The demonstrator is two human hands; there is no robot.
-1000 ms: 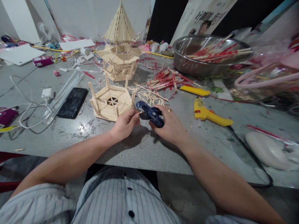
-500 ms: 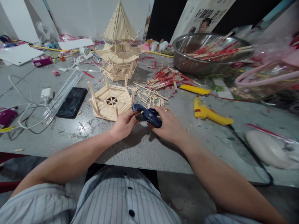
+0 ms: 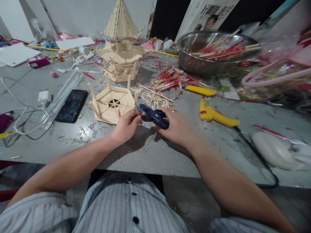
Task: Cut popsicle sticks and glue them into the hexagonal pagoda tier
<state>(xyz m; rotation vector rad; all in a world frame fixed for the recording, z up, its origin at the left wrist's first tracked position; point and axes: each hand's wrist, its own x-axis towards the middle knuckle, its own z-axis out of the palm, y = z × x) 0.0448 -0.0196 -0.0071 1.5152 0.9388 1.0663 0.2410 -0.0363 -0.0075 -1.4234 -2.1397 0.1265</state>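
Observation:
My right hand (image 3: 178,127) grips a dark blue cutter (image 3: 153,116) just above the grey table (image 3: 145,152). My left hand (image 3: 126,124) pinches something small at the cutter's jaw; the piece itself is too small to make out. Right behind both hands sits a low hexagonal frame (image 3: 113,103) built of wooden sticks. Farther back stands a taller stick pagoda (image 3: 120,45) with a pointed roof. Cut stick pieces (image 3: 155,97) lie scattered to the right of the frame.
A yellow glue gun (image 3: 216,115) with a black cord lies right of my hands. A steel bowl (image 3: 213,51) holds red-wrapped sticks at back right. A black phone (image 3: 71,105), white cable and charger (image 3: 43,96) lie left. A white oval object (image 3: 274,150) rests near the right edge.
The cutter has tilted and shifted slightly left toward the hexagonal frame, with both hands following. The view has drifted a little.

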